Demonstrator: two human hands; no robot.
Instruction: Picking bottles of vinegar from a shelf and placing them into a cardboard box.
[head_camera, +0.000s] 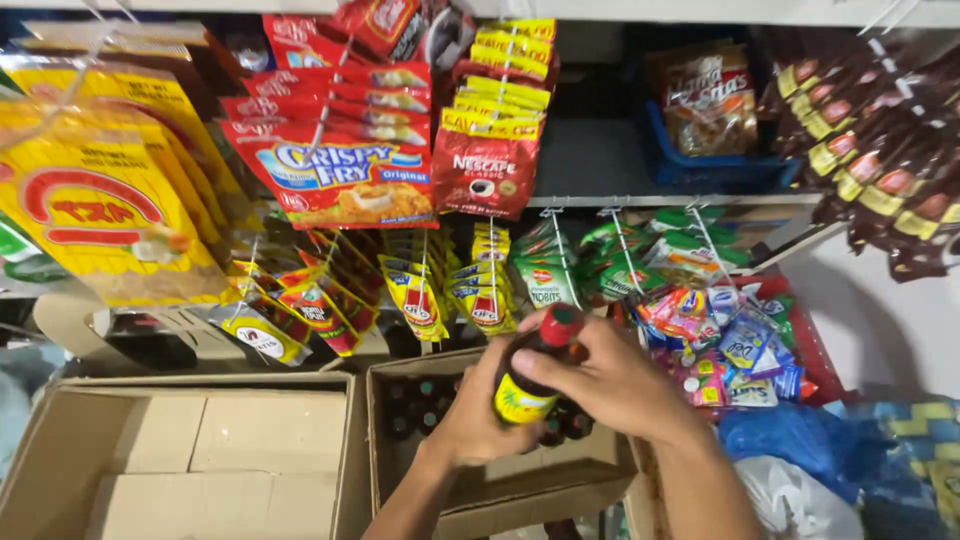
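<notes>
Both hands hold one dark bottle (535, 375) just above the open box (400, 440): left hand (480, 420) wrapped round its base, right hand (610, 380) around its side; more bottles (420, 405) sit inside the box, so unpacking seems partly done

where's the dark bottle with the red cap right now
In the head view the dark bottle sits low and just right of centre, held upright between the left hand and right hand, above the open cardboard box of similar bottles.
</notes>
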